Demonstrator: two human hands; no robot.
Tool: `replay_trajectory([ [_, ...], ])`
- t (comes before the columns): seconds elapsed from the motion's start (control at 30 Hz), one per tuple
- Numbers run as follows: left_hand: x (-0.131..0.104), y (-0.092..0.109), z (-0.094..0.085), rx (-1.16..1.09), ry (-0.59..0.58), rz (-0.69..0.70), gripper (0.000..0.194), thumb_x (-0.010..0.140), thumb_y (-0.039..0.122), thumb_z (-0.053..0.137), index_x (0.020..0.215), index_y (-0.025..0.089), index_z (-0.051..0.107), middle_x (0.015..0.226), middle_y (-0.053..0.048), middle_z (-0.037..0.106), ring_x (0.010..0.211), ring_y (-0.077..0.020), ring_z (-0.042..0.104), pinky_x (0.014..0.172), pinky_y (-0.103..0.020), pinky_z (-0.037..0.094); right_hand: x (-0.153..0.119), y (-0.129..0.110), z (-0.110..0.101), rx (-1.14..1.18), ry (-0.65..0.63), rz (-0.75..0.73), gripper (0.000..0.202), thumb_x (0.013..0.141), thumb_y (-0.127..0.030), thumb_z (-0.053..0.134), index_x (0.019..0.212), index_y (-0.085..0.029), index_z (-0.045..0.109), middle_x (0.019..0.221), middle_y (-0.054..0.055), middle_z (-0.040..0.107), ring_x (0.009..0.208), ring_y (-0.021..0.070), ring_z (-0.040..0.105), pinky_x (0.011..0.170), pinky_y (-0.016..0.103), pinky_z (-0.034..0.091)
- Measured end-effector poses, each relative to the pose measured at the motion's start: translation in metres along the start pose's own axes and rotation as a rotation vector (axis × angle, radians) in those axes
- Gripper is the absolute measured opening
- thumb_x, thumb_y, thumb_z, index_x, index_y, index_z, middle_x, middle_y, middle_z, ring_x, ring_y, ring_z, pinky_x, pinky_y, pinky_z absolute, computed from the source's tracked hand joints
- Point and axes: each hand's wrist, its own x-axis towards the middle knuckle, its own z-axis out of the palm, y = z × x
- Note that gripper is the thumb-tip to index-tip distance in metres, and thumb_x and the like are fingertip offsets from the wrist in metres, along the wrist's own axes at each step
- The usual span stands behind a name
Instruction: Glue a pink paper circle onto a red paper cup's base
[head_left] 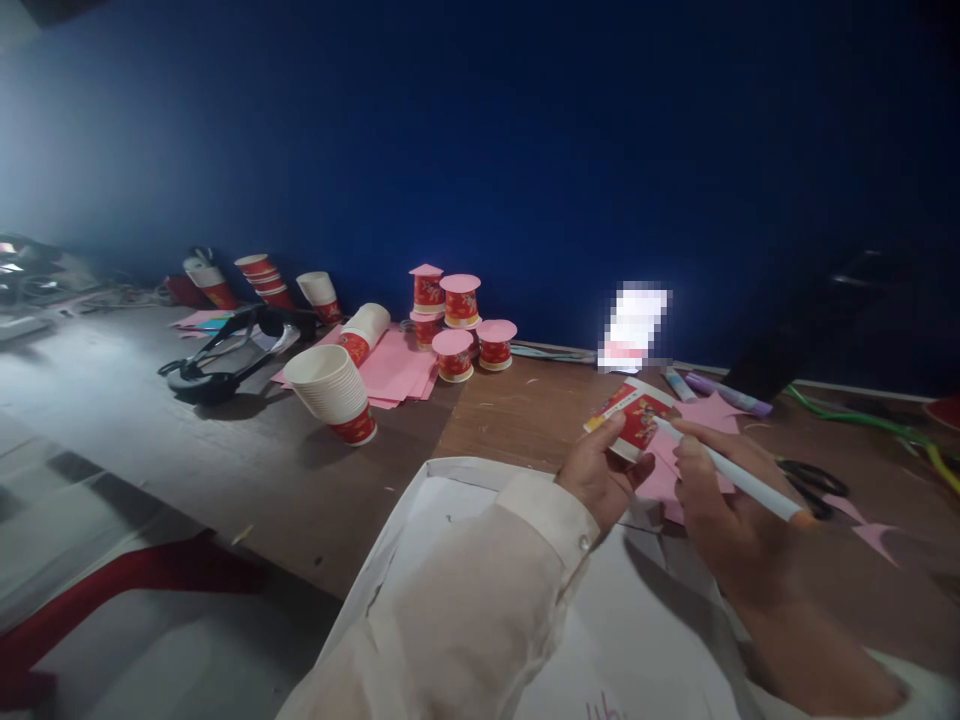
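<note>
My left hand (604, 470) is closed on a red and white printed paper cup (636, 415), which lies on its side in the fingers. In my right hand (739, 510) is a white marker (739, 470) with an orange end, its other end touching or very near the cup's printed side. Beneath and behind the hands are cut pieces of pink paper (709, 412). Black-handled scissors (814, 485) lie partly hidden behind my right hand.
Several small red cups with pink paper tops (453, 355) stand at the back. Left of them are a tall stack of paper cups (330, 390), pink sheets (397, 375) and a black headset (217, 370). A purple marker (727, 393) and a bright phone-like screen (634, 325) are near the wall.
</note>
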Motion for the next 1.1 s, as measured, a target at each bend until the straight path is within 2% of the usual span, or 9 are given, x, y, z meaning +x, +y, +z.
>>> replay_trajectory([
  [0.23, 0.0046, -0.0034, -0.0052, 0.014, -0.037, 0.015, 0.012, 0.091, 0.02, 0.068, 0.098, 0.012, 0.074, 0.095, -0.008, 0.069, 0.074, -0.0099, 0.064, 0.065, -0.019, 0.053, 0.0022, -0.0026, 0.0057, 0.072, 0.001, -0.182, 0.025, 0.092, -0.013, 0.062, 0.113, -0.021, 0.072, 0.102, 0.007, 0.075, 0.091, 0.0216, 0.07, 0.084, 0.039, 0.055],
  [0.5, 0.0034, -0.0041, -0.0053, 0.028, -0.053, 0.024, 0.013, 0.091, 0.021, 0.068, 0.097, 0.012, 0.075, 0.092, -0.007, 0.069, 0.07, -0.0089, 0.062, 0.066, -0.019, 0.053, 0.0024, -0.0013, 0.0072, 0.06, -0.001, -0.179, 0.024, 0.092, -0.013, 0.062, 0.111, -0.023, 0.072, 0.101, 0.006, 0.076, 0.089, 0.0222, 0.07, 0.085, 0.04, 0.055],
  [0.7, 0.0028, -0.0007, -0.0044, -0.003, -0.043, -0.008, 0.013, 0.09, 0.022, 0.069, 0.095, 0.011, 0.074, 0.091, -0.008, 0.069, 0.072, -0.0094, 0.064, 0.059, -0.015, 0.051, 0.0023, -0.0025, 0.0052, 0.05, 0.004, -0.181, 0.023, 0.092, -0.013, 0.062, 0.11, -0.022, 0.072, 0.1, 0.008, 0.075, 0.089, 0.0226, 0.07, 0.085, 0.04, 0.055],
  [1.1, 0.0006, 0.0038, -0.0012, -0.066, -0.025, -0.046, 0.014, 0.093, 0.021, 0.064, 0.093, 0.01, 0.072, 0.086, -0.007, 0.069, 0.066, -0.0093, 0.062, 0.052, -0.016, 0.049, -0.0011, 0.0026, 0.0031, 0.03, -0.008, -0.139, 0.023, 0.093, -0.015, 0.062, 0.112, -0.022, 0.071, 0.102, 0.007, 0.075, 0.093, 0.0224, 0.07, 0.088, 0.039, 0.054],
])
